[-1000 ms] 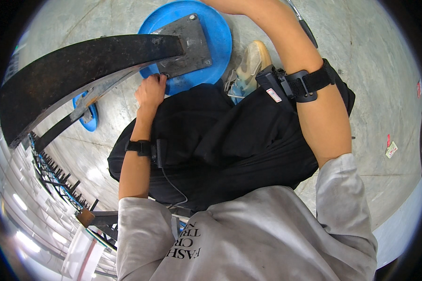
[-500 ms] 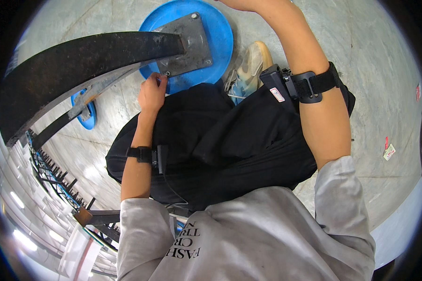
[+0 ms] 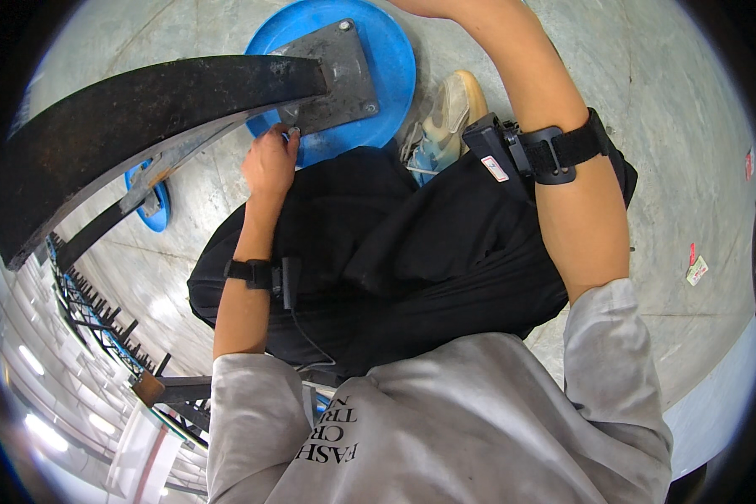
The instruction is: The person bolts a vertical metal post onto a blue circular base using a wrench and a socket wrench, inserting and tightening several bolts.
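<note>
My left hand is closed in a pinch at the near left corner of a grey metal base plate, its thumb and forefinger on a small bolt. The bolt is largely covered by the fingertips. Other bolt heads show at the far corner and the right corner. A curved black metal leg rises from the plate, which rests on a round blue disc. Only the wrist side of my right hand shows at the top edge, beyond the disc; its fingers are cut off.
A second blue disc under another leg stands farther left. My shoe is beside the large disc. Small scraps lie on the grey floor at the right. Black devices are strapped to both my forearms.
My left fingertips have shifted slightly onto the bolt, which showed more plainly before. The rest of the view has moved only a little.
</note>
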Demonstrator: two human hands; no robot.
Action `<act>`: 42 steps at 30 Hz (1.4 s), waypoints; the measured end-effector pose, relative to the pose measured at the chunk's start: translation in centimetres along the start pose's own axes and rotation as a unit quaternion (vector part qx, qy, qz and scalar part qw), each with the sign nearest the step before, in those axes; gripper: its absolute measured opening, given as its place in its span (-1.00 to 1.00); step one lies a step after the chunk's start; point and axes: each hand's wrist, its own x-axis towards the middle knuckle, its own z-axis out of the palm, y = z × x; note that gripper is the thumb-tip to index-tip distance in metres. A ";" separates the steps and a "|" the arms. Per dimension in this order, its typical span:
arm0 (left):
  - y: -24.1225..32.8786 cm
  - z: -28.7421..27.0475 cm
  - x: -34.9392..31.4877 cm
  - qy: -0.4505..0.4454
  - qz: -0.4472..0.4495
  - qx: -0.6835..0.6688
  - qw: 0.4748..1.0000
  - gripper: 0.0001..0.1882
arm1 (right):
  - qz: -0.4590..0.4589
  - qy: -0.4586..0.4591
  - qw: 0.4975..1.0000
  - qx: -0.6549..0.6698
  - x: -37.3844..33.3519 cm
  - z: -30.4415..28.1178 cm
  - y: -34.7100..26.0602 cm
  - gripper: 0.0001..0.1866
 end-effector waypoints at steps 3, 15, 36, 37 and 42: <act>-0.2 0.4 0.0 0.077 0.076 -0.037 0.993 -0.75 | -0.003 0.003 1.000 -0.003 0.0 0.1 0.2 -0.67; -0.8 1.0 0.4 0.062 0.102 -0.120 0.986 -0.72 | -0.020 0.015 1.000 0.001 0.0 0.4 0.2 -0.68; 1.7 -0.5 -0.3 -0.033 -0.002 -0.331 0.943 -0.75 | -0.080 0.089 0.987 0.107 1.2 1.4 1.2 -0.68; 3.2 -1.0 -1.0 -0.110 -0.054 -0.532 0.838 -0.76 | -0.108 0.123 0.970 0.180 1.5 1.2 1.3 -0.69; 10.8 -7.8 -3.0 -0.263 -0.010 -0.819 0.510 -0.78 | -0.251 0.168 0.871 0.387 -1.9 -1.7 -1.3 -0.77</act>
